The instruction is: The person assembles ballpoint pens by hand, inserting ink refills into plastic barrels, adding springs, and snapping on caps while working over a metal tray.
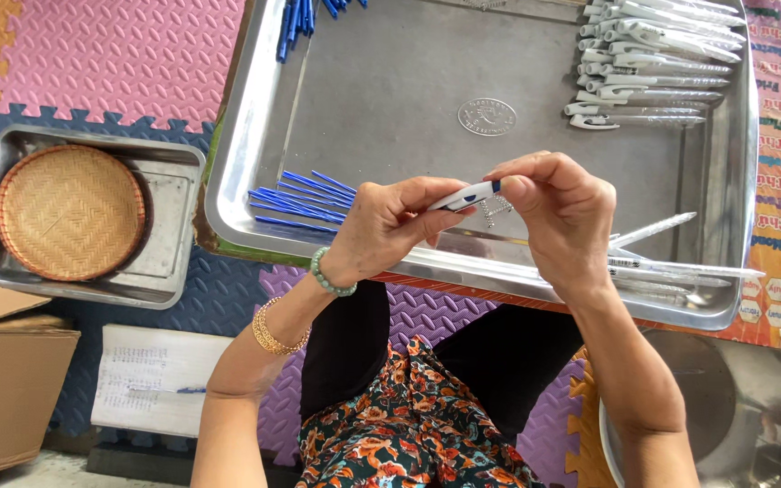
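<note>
The fingers (445, 201) of the left hand (381, 226) close narrowly around the rear of a white and blue pen body (465, 195), thumb below and forefinger along the top, so the piece lies nearly level over the near rim of the big steel tray (381, 99). The right hand (558, 212) meets it from the other side: its thumb and forefinger pinch shut at the pen's blue front end, the other 3 fingers curled loosely behind. Whether a small part sits between those 2 fingertips cannot be told. A small coiled spring (496, 211) seems to hang just under the pinch.

The pen body looks light, stiff and smooth, probably a little slippery, and best held across the barrel near each end, as both hands do now. The spring would likely be easy to drop or bend.

Further out, on the tray floor, a fan of thin blue refills (300, 201) lies just left of the left hand. A row of finished white pens (653, 63) fills the far right corner, and a few clear barrels (671, 267) rest against the near right wall. Left of the tray, a round woven basket (70, 212) sits inside a smaller steel pan (174, 226) on the foam mat (119, 54).
</note>
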